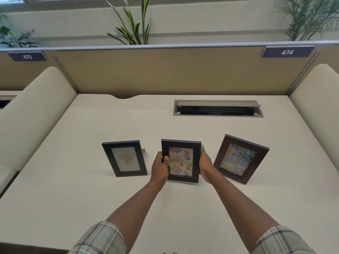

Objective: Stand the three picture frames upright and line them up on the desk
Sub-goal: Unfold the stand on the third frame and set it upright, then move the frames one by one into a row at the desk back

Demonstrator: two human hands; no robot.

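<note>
Three picture frames stand in a row on the cream desk [91,195]. The left black frame [124,158] with a pale flower picture stands upright on its back stand. The middle black frame [180,161] shows a "Happy Birthday" card; my left hand [160,166] grips its left edge and my right hand [206,165] grips its right edge. Its bottom edge is at the desk surface. The right dark brown frame [240,159] with pastel flowers stands apart from my right hand and leans to the right.
An open grey cable tray [218,109] is set into the desk behind the frames. A tan partition [174,70] closes the back, with cream side dividers [34,114] at left and right. Plants rise behind the partition.
</note>
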